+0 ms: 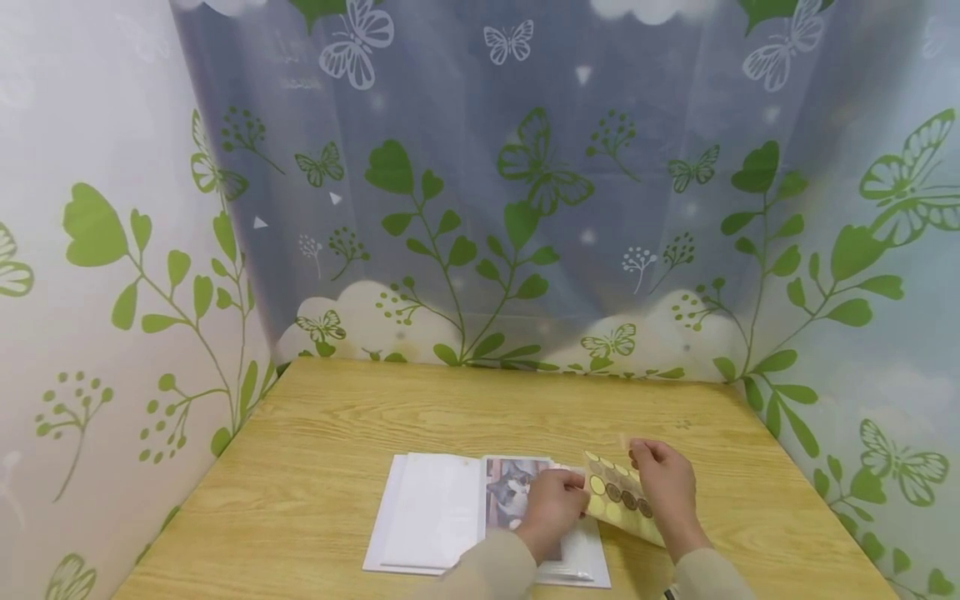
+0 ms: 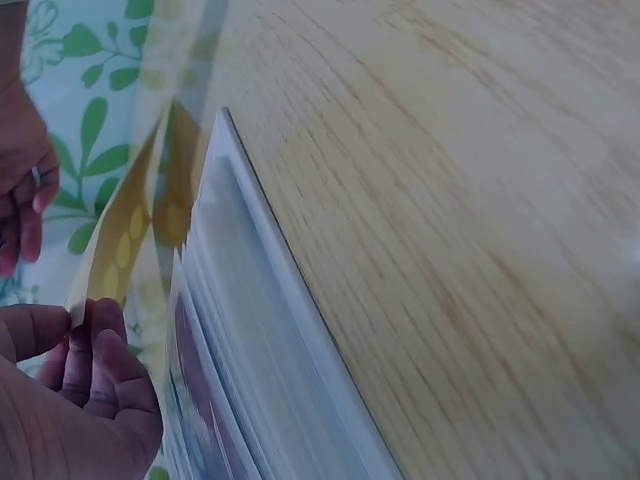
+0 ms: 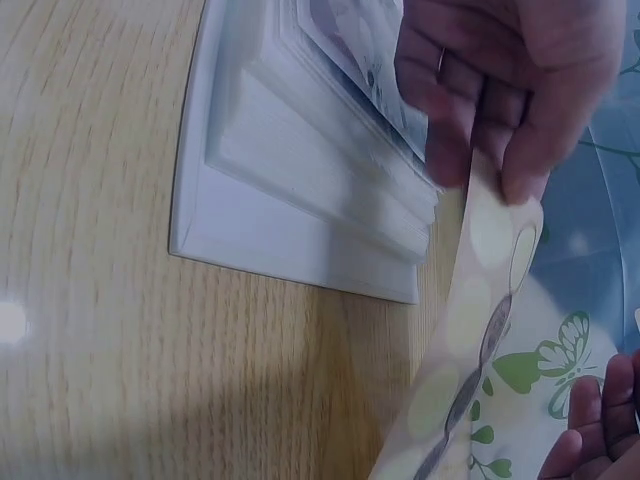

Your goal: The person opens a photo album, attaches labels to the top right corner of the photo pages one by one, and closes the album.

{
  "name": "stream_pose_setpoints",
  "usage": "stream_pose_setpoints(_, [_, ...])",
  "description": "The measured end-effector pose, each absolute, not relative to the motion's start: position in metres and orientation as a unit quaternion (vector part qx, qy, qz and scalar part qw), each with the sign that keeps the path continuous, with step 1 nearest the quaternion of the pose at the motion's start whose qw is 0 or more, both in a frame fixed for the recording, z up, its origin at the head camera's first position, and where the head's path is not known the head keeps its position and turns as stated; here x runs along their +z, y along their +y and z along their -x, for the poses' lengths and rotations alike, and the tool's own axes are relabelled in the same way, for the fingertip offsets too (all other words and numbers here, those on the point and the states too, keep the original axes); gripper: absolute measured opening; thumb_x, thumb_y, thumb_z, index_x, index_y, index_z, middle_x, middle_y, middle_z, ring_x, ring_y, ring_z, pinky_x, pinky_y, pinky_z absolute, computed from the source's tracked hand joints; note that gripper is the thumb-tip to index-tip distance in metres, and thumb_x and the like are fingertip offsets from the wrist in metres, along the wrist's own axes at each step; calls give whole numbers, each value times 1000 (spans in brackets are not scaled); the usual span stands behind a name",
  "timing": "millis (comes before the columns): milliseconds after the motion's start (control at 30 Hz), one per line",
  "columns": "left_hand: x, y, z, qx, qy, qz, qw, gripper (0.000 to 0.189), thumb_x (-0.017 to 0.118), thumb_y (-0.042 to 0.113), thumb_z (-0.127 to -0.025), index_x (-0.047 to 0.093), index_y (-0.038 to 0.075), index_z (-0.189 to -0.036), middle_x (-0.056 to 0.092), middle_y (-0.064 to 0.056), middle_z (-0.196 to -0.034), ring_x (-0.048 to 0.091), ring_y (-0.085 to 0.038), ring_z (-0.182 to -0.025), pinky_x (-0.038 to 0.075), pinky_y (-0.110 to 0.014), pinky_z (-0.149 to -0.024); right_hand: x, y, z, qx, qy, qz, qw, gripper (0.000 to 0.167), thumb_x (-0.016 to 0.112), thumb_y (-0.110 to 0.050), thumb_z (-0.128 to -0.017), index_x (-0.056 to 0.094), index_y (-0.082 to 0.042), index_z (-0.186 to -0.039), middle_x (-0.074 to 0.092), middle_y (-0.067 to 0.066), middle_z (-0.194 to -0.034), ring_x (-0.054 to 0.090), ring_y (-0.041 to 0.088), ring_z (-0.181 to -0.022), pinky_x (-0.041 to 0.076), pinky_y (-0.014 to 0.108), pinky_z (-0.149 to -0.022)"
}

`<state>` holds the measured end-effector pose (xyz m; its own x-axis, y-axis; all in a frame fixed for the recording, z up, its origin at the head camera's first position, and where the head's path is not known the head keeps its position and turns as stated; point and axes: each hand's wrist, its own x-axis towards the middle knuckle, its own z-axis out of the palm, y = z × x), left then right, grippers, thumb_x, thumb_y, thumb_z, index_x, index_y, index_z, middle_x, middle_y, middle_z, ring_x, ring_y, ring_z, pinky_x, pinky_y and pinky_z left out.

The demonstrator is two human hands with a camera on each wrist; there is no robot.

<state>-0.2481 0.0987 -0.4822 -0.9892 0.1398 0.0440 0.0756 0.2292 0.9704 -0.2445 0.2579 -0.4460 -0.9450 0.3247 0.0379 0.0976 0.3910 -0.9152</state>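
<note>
My left hand (image 1: 557,504) pinches the near edge of a yellow sticker sheet (image 1: 600,506) between thumb and fingers. Rows of round stickers, some brown-printed and some plain yellow, run across the tilted sheet. Beyond its upper edge, my right hand (image 1: 667,492) has thumb and forefinger together on a small pale piece (image 1: 623,444), too faint to identify. The left wrist view shows the right hand (image 2: 22,190) apart from the sheet. Under the left forearm lies an open white album (image 1: 431,517); a cat picture (image 1: 510,492) on its right-hand page is partly covered by that hand.
The wood-grain table (image 1: 300,467) carries the album near its front edge. Behind it hangs a grey-blue curtain (image 1: 450,250) printed with leaves and butterflies, and pale printed sheets (image 1: 112,333) stand at both sides.
</note>
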Motion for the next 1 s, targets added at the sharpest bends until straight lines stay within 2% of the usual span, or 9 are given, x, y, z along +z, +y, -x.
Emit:
stream_pose_setpoints(233, [-476, 105, 246, 534, 826, -161, 84, 20, 71, 1, -84, 71, -7, -103, 59, 5, -67, 50, -4, -57, 45, -17, -54, -447, 258, 243, 544, -825, 125, 93, 55, 45, -43, -104, 58, 5, -128, 61, 23, -127, 54, 37, -117, 43, 55, -99])
stream_pose_setpoints(333, [-473, 101, 245, 520, 830, -183, 82, 27, 73, 4, -84, 69, -8, -107, 65, -1, -75, 54, -6, -59, 48, -19, -54, -449, 257, 244, 535, -830, 125, 96, 51, 46, -41, -104, 59, 4, -126, 62, 22, -123, 56, 36, -114, 46, 51, -95])
stream_pose_setpoints(367, [-471, 99, 245, 522, 828, -187, 77, 32, 73, 4, -83, 69, -7, -113, 68, -3, -81, 58, -7, -64, 51, -20, -57, -450, 257, 244, 532, -832, 125, 98, 51, 46, -40, -104, 60, 4, -125, 63, 22, -121, 57, 35, -113, 47, 49, -93])
stream_pose_setpoints(467, [-470, 92, 246, 525, 825, -195, 71, 36, 73, 5, -83, 67, -7, -117, 71, -10, -89, 65, -13, -72, 54, -24, -61, -453, 256, 245, 530, -834, 124, 97, 50, 47, -39, -104, 60, 4, -124, 64, 21, -119, 57, 36, -112, 48, 48, -91])
stream_pose_setpoints(633, [-470, 76, 251, 502, 841, -194, 53, 37, 74, 13, -85, 67, -3, -118, 70, -6, -90, 64, -15, -79, 53, -25, -68, -459, 254, 247, 530, -833, 127, 92, 47, 48, -37, -104, 61, 4, -124, 64, 21, -119, 58, 36, -111, 48, 48, -92])
stream_pose_setpoints(733, [-469, 64, 253, 491, 850, -188, 44, 38, 74, 18, -86, 67, -1, -118, 69, -8, -94, 65, -20, -87, 54, -30, -74, -463, 251, 248, 522, -838, 127, 92, 43, 49, -34, -103, 63, 4, -120, 66, 21, -115, 60, 34, -106, 50, 45, -87])
stream_pose_setpoints(833, [-465, 52, 254, 486, 854, -183, 40, 41, 74, 21, -87, 66, -2, -120, 68, -14, -105, 64, -29, -98, 55, -39, -83, -467, 249, 249, 517, -843, 121, 88, 41, 49, -32, -104, 64, 4, -118, 66, 20, -112, 62, 32, -104, 51, 43, -85])
stream_pose_setpoints(1000, [-463, 31, 252, 457, 873, -171, 27, 48, 73, 28, -89, 63, -3, -124, 64, -20, -117, 60, -37, -107, 50, -51, -92, -471, 243, 251, 525, -840, 107, 84, 40, 50, -29, -104, 64, 6, -117, 67, 21, -110, 63, 36, -103, 54, 39, -80])
